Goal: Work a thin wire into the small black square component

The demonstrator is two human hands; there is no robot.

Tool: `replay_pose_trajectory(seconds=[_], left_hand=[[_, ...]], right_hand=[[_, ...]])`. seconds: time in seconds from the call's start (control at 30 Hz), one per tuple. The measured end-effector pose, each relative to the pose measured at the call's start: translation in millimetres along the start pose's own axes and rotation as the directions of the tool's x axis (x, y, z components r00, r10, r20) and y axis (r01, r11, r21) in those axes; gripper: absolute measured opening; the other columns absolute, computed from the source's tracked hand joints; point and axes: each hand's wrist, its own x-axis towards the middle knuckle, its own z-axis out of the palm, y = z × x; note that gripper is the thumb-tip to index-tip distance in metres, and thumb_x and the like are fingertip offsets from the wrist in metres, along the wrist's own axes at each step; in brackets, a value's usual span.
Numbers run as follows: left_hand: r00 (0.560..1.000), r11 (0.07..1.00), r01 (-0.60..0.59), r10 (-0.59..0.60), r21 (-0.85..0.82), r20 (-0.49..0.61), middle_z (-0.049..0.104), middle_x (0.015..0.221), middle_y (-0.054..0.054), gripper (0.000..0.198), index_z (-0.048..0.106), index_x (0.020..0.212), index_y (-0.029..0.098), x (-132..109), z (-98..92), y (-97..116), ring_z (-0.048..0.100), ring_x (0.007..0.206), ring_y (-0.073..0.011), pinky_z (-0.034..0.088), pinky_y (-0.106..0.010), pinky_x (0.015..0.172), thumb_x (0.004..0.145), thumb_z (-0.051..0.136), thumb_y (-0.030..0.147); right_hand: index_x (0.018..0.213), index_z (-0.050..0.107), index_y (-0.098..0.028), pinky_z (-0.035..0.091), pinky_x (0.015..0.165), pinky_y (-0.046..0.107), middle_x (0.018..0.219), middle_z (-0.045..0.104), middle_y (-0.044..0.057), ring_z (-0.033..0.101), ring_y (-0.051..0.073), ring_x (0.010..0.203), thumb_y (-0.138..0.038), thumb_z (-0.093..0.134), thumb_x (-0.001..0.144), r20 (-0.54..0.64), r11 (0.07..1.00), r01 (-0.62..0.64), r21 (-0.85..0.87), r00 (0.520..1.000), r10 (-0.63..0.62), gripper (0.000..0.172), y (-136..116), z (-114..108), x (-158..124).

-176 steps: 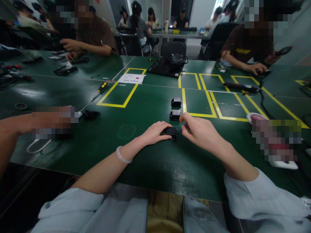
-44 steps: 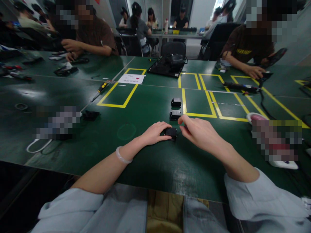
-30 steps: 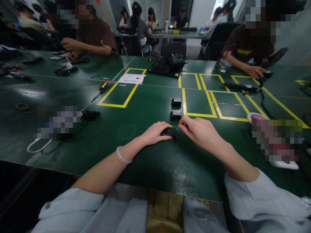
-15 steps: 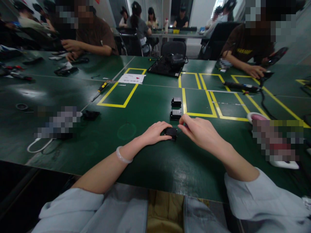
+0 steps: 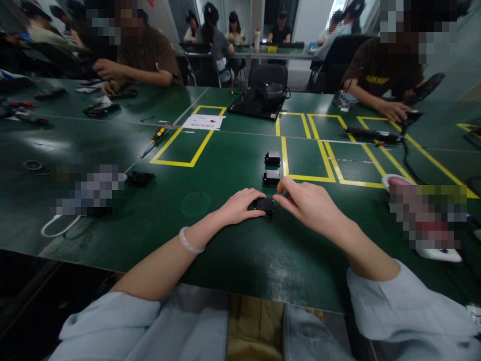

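My left hand [image 5: 242, 205] grips a small black box-shaped part [image 5: 265, 206] from its left side, thumb in front and fingers behind, on the green table [image 5: 233, 260]. Just to its right, my right hand [image 5: 302, 200] is closed in a pinch at the part's right end. What sits between those fingertips is too small and hidden to name. Beyond the held part stand two similar black blocks with pale tops, a nearer block [image 5: 271, 178] and a farther block [image 5: 272, 158], in a row.
Yellow tape outlines [image 5: 310, 178] mark the table. A yellow-black screwdriver [image 5: 154, 140] lies left, near a paper sheet [image 5: 204, 122]. A black tray [image 5: 257, 105] stands at the back. Co-workers sit opposite, left and right. A pinkish item in a white holder [image 5: 417, 215] lies right.
My right hand has shifted very slightly at the part's right end. My left hand keeps its grip, and the blocks stay where they were.
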Motion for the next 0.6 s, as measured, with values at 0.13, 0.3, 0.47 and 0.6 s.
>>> replay_pose_trajectory(seconds=[0.13, 0.3, 0.47, 0.6], left_hand=[[1.0, 1.0, 0.0, 0.0, 0.002, 0.0, 0.06, 0.116, -0.007, 0.043, 0.055, 0.123, 0.023, 0.5, 0.8, -1.0, 0.055, 0.104, -0.0241, 0.044, -0.038, 0.09, 0.09, 0.059, 0.05], [1.0, 1.0, 0.001, -0.001, 0.003, -0.004, 0.06, 0.113, -0.008, 0.041, 0.057, 0.118, 0.022, 0.4, -0.8, 0.4, 0.055, 0.102, -0.0247, 0.044, -0.038, 0.088, 0.089, 0.059, 0.051], [1.0, 1.0, -0.003, 0.003, -0.011, -0.004, 0.06, 0.115, -0.007, 0.043, 0.055, 0.121, 0.023, 0.1, -0.6, 0.2, 0.055, 0.103, -0.0248, 0.044, -0.039, 0.09, 0.09, 0.058, 0.052], [1.0, 1.0, 0.002, -0.002, -0.004, 0.003, 0.06, 0.117, -0.007, 0.045, 0.054, 0.124, 0.024, 0.1, 0.2, -0.9, 0.055, 0.105, -0.0249, 0.044, -0.038, 0.091, 0.089, 0.059, 0.052]], right_hand=[[0.103, 0.053, -0.018, 0.028, 0.056, 0.026, 0.077, 0.067, 0.005, 0.061, 0.019, 0.065, -0.033, 0.037, 0.098, 0.012, 0.999, -0.013, -0.044, 1.0, 0.013, 0.022, 0.5, 0.4, 1.0], [0.108, 0.051, -0.018, 0.03, 0.057, 0.026, 0.081, 0.068, 0.004, 0.061, 0.018, 0.067, -0.027, 0.039, 0.094, -0.022, 1.0, 0.008, 0.002, 1.0, -0.008, 0.02, 1.3, 1.1, -0.6], [0.107, 0.051, -0.019, 0.031, 0.058, 0.027, 0.081, 0.069, 0.004, 0.061, 0.018, 0.068, -0.033, 0.039, 0.096, -0.024, 1.0, 0.005, 0.008, 1.0, -0.005, 0.022, 0.4, -0.9, -1.0], [0.102, 0.054, -0.019, 0.028, 0.056, 0.027, 0.076, 0.068, 0.005, 0.062, 0.02, 0.067, -0.038, 0.036, 0.099, 0.023, 0.998, -0.022, -0.06, 0.999, 0.024, 0.026, -0.2, -2.1, 0.4]])
